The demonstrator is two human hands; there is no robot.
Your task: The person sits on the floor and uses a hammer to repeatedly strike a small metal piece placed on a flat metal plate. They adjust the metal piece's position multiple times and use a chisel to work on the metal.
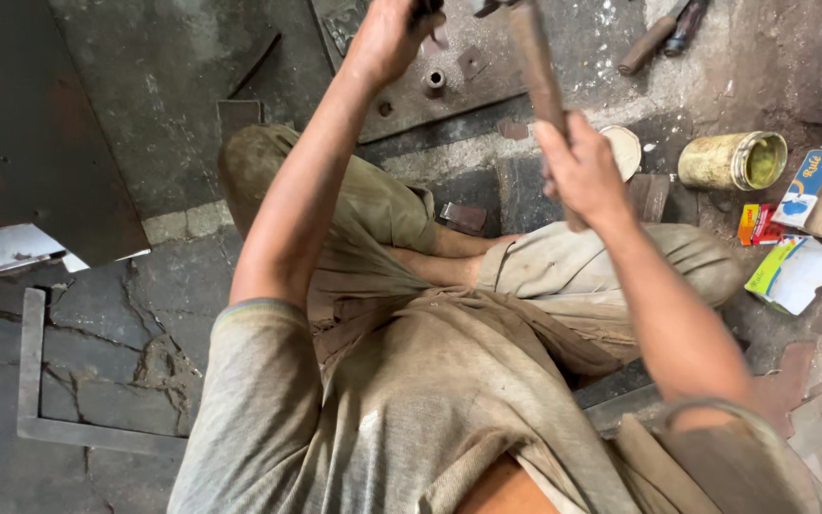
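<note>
At the top centre of the frame, the left hand [387, 38] is clenched on a small dark tool whose kind I cannot tell, keeping it upright over the grey metal plate [411, 90], probably so a blow lands on it. To the right, the right hand [582, 171] grasps the wooden handle of the hammer [537, 67], raised above the plate. The handle looks worn and brown; its head is cut off by the frame edge.
</note>
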